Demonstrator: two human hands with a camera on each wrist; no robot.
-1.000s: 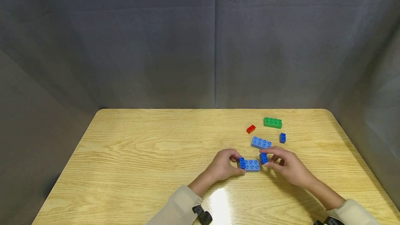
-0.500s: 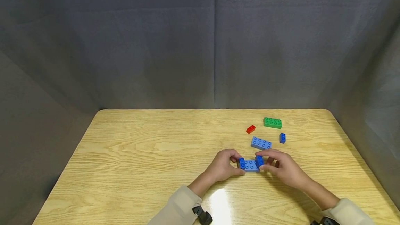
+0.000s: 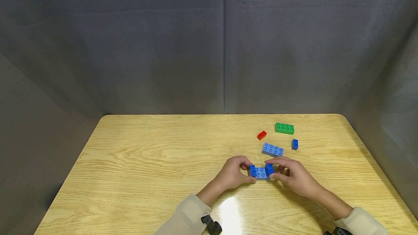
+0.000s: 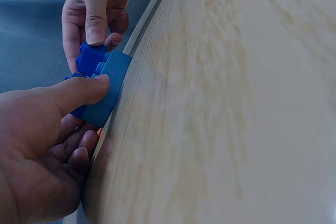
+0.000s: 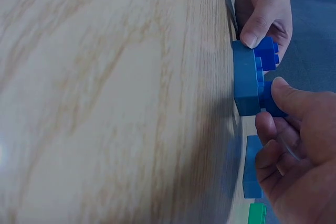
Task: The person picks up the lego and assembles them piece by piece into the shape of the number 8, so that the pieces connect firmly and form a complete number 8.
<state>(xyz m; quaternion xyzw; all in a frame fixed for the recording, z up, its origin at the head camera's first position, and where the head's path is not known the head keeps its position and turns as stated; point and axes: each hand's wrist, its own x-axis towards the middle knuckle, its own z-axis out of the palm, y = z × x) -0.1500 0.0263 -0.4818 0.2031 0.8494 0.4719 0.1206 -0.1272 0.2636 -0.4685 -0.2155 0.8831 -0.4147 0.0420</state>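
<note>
A light blue toy building brick (image 3: 261, 173) lies on the table between both hands, its studs facing up. Across its left end sits a small dark blue brick (image 3: 253, 170). My left hand (image 3: 234, 172) grips the light blue brick at that end, thumb on the near side and fingers on the far side. My right hand (image 3: 291, 175) pinches a second small dark blue brick (image 3: 269, 169) over the right end. In the right wrist view this pinched brick (image 5: 269, 98) stands against the studs of the light blue brick (image 5: 245, 80).
Behind the hands lies another light blue brick (image 3: 273, 149). Farther back are a red brick (image 3: 262, 135), a green brick (image 3: 284, 128) and a small dark blue brick (image 3: 295, 144). Grey curtains (image 3: 163, 61) stand behind the wooden table (image 3: 147, 155).
My right hand has moved left, carrying the small dark blue brick from beside the light blue brick onto its right end. The left hand has kept its grip in place.
</note>
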